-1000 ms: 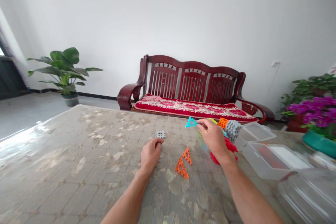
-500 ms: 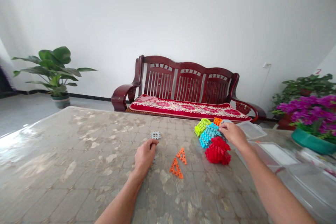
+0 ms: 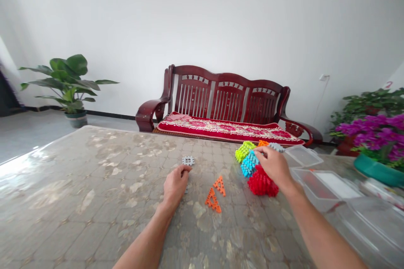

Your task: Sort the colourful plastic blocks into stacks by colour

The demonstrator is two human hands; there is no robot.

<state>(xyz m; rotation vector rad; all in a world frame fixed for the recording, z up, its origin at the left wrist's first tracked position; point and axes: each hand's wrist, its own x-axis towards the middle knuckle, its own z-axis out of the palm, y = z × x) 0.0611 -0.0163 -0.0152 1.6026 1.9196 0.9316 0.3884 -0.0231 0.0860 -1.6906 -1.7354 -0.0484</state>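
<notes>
The right hand (image 3: 274, 167) lies with its fingers loosely curved over a heap of interlocking plastic pieces, touching the blue clump (image 3: 249, 164) beside the red clump (image 3: 261, 181), though whether it pinches anything cannot be told. The left hand (image 3: 176, 185) rests curled on the table (image 3: 94, 189), its grip unclear, just below a small gray square piece (image 3: 188, 160) and near two orange triangles (image 3: 220, 185) (image 3: 212, 201). A green clump (image 3: 244, 151) tops the heap's far side, and clear plastic boxes (image 3: 322, 185) sit just right of it.
</notes>
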